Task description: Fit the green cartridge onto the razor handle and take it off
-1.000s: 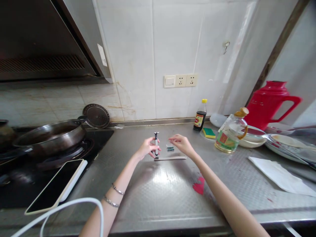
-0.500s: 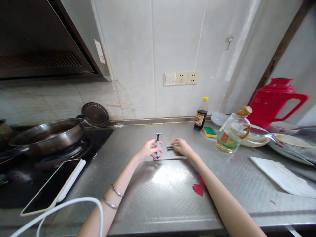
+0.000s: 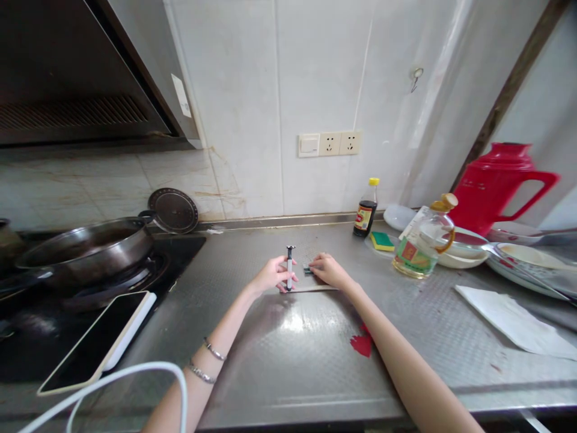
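Note:
In my left hand (image 3: 271, 275) a razor (image 3: 289, 267) with a grey and black handle is held upright, head up, near the counter. My right hand (image 3: 329, 269) is low over the counter with its fingers curled onto a small dark green packet (image 3: 308, 272), covering its right part. A long, thin, pale stick (image 3: 315, 289) lies on the steel counter (image 3: 288, 367), just in front of both hands. Its left end is partly hidden by my left hand and the razor.
At the left, a steel pan (image 3: 90, 249) sits on the stove, and a phone (image 3: 97, 343) lies near a white cable (image 3: 135, 365). On the right are a sauce bottle (image 3: 364, 215), sponge (image 3: 382, 242), oil jug (image 3: 417, 255), red thermos (image 3: 491, 189) and white cloth (image 3: 509, 322).
My right hand has come down from above the dark green packet onto its right side. The razor, still in my left hand, has moved slightly right and down.

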Available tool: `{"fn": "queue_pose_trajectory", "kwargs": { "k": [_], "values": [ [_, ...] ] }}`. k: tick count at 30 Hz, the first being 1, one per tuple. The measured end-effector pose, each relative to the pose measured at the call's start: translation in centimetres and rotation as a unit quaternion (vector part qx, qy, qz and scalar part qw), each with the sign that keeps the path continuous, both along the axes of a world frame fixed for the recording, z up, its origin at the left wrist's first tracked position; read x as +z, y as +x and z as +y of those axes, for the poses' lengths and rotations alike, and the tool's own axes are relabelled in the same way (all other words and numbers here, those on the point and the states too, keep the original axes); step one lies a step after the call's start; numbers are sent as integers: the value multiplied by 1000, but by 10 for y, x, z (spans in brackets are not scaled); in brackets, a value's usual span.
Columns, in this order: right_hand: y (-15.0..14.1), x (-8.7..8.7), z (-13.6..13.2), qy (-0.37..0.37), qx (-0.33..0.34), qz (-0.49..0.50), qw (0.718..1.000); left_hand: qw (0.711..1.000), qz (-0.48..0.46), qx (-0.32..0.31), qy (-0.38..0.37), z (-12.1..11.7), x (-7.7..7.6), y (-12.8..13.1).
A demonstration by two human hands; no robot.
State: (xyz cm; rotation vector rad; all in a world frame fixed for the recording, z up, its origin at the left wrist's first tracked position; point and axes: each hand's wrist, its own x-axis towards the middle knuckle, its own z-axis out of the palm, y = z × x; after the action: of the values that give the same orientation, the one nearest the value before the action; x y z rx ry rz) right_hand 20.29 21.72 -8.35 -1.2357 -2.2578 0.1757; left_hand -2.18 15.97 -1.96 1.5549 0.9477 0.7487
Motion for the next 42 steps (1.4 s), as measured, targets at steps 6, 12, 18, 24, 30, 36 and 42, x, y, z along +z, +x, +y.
{"fn": "queue_pose_trajectory", "kwargs": {
  "k": [6, 12, 18, 24, 30, 36, 42],
  "values": [
    [-1, 1, 0, 0, -1, -16, 1000, 1000, 6, 1, 1, 0, -1, 0],
    [-1, 2, 2, -5, -4, -16, 1000, 1000, 8, 3, -1, 1, -2, 0],
    [-1, 4, 4, -13, 3, -25, 1000, 1000, 7, 3, -1, 1, -2, 0],
    [-2, 3, 5, -13, 5, -28, 999, 1000, 9, 3, -2, 0, -2, 0],
    [-3, 4, 3, -20, 6, -37, 999, 1000, 9, 3, 0, 0, -3, 0],
    [-4, 6, 3, -28, 2, -57, 998, 1000, 10, 0, -6, 1, -4, 1],
    [-3, 7, 4, -31, -2, -66, 997, 1000, 11, -1, -9, 0, -4, 0]
  ]
}}
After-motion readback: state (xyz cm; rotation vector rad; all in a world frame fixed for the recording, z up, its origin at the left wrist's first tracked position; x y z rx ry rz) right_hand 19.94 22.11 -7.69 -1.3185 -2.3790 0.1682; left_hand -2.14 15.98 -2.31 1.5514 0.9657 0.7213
